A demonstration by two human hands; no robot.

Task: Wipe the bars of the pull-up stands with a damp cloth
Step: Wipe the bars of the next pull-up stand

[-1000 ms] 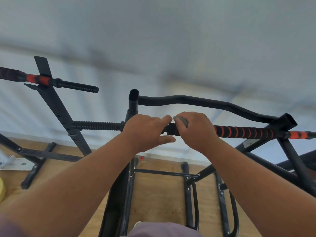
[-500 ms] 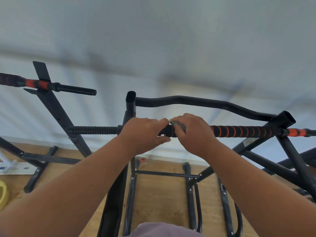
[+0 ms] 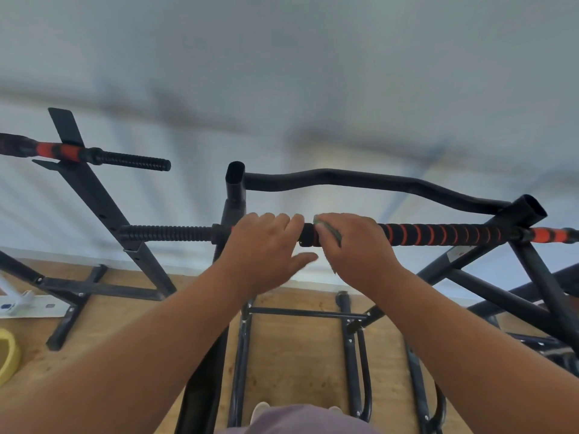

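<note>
A black pull-up stand fills the middle of the head view. Its horizontal grip bar (image 3: pixel 438 234) has black foam with orange stripes on the right and a ribbed black end on the left. My left hand (image 3: pixel 266 249) grips the bar near the left upright. My right hand (image 3: pixel 357 245) is wrapped round the bar just to its right, pressing a grey-green cloth (image 3: pixel 329 231) against it. Only a small edge of the cloth shows past my fingers. A wavy black top bar (image 3: pixel 360 181) runs behind my hands.
A second stand (image 3: pixel 94 195) with its own orange-and-black bar (image 3: pixel 87 153) is at the left. More black frame tubes (image 3: pixel 517 296) crowd the right. Below lie the wooden floor (image 3: pixel 297 364), a yellow object (image 3: pixel 7 355) at the left edge and a white part (image 3: pixel 28 303).
Both hands stay on the same stretch of bar. The view has tilted a little, so the bar sits slightly lower in frame. The cloth edge has shifted slightly under my right fingers.
</note>
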